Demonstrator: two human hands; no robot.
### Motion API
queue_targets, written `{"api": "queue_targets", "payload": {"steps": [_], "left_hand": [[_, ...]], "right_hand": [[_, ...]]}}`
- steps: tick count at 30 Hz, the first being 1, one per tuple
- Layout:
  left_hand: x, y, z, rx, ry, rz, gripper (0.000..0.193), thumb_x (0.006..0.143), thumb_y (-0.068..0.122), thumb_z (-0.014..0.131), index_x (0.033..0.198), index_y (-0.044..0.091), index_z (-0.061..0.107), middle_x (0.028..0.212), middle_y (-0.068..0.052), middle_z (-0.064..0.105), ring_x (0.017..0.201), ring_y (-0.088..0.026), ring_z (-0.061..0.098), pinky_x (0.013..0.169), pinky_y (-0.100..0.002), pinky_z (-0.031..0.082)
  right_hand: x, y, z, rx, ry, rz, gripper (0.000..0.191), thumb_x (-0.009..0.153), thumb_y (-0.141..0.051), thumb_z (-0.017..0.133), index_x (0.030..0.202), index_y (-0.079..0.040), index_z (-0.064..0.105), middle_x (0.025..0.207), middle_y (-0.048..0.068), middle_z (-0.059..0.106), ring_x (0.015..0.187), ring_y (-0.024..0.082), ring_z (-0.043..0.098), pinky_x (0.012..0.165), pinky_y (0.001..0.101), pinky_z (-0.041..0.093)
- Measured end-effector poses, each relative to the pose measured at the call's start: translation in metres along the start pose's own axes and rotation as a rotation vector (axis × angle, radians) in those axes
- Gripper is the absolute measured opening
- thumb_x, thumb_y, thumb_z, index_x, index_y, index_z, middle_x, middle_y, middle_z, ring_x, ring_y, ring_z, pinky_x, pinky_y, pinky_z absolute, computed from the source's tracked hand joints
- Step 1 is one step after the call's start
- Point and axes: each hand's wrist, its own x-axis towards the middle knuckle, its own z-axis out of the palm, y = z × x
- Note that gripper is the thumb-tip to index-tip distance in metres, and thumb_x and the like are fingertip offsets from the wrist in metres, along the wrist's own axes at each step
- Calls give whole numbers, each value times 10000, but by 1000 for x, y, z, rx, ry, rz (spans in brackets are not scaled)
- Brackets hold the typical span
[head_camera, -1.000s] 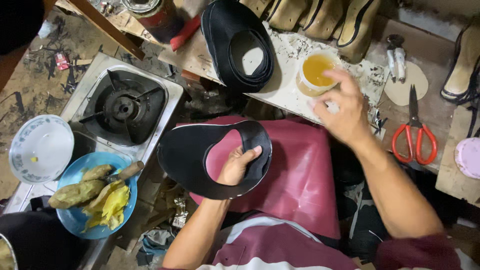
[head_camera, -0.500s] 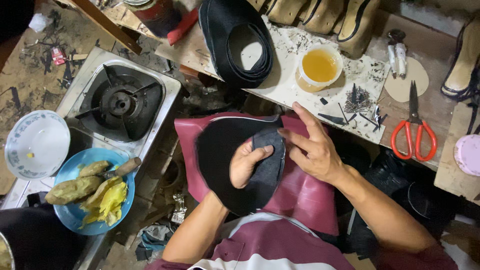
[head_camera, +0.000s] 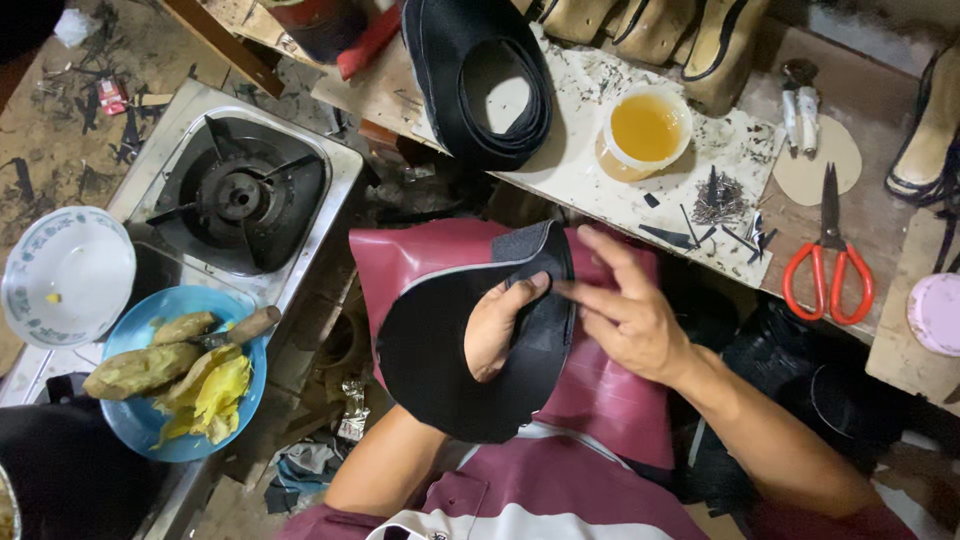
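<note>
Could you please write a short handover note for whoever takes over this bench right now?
Left hand: reaches through the opening of the black leather piece and holds it on the lap, over the maroon sheet.
Right hand: fingers pressed flat on the black strip at the piece's upper right edge.
On the bench: cup of yellow glue, stack of black pieces, red scissors.
Done: piece is on the lap, strip is laid along the edge.
Left: probably pressing the strip down further.

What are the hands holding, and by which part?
Left hand reaches through the hole of a black shoe piece, gripping its strip-like edge; right hand presses fingers on that same edge.
</note>
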Motion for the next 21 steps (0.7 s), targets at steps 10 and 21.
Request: {"api": "queue_targets", "payload": {"steps": [10, 21], "left_hand": [[12, -7, -5, -43, -35, 97, 233, 1034, 279, 595, 985, 63, 667, 780, -28, 684, 592, -116, 635, 537, -267, 520], [14, -1, -13, -33, 20, 191, 188, 940, 257, 637, 1049, 109, 673, 860, -22, 713, 696, -135, 665, 586, -290, 539]], "right_hand": [[2, 0, -6, -165, -6, -158, 506, 729, 69, 698, 1193, -130, 738, 1494, 222, 476, 1401, 425, 493, 1169, 490, 440], [17, 13, -33, -186, 12, -94, 382, 723, 72, 659, 1055, -64, 788, 1434, 224, 559, 1370, 398, 538, 1179, 473, 439]]}}
